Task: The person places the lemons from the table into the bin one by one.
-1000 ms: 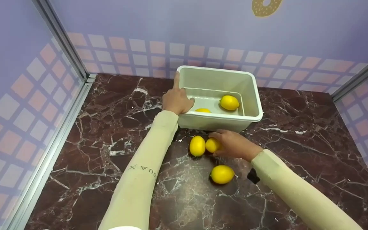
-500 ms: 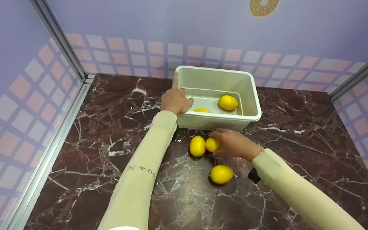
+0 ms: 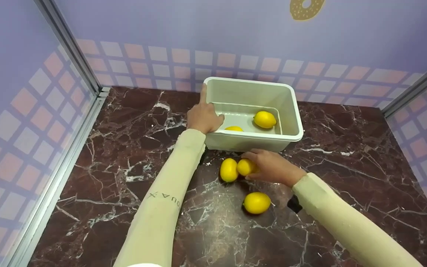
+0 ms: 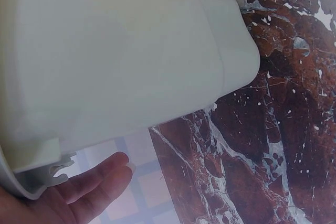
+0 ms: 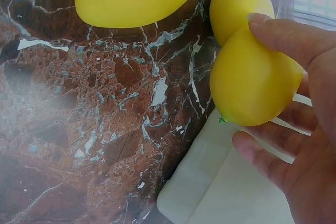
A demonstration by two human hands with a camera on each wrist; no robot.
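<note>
A pale plastic bin [image 3: 250,142] stands near the back wall with two lemons inside, one lemon [image 3: 265,119] in plain sight and another lemon [image 3: 234,128] partly behind the front rim. My left hand [image 3: 203,116] holds the bin's left rim, thumb inside and index finger along the edge; in the left wrist view two fingers [image 4: 102,184] show outside the wall. In front of the bin, my right hand [image 3: 272,167] grips a lemon [image 5: 254,80] between thumb and fingers. That lemon touches or nearly touches a second lemon [image 3: 229,170] on its left.
Nearer to me, a separate lemon [image 3: 257,203] lies on the dark red marbled tabletop [image 3: 221,237]. Purple walls with pink and white squares [image 3: 158,53] enclose the back and sides. A metal frame strip [image 3: 50,185] runs along the left edge.
Hardly anything differs. The head view has shifted slightly; both hands, the bin and the lemons keep their places, with the right hand's lemon perhaps a touch further left.
</note>
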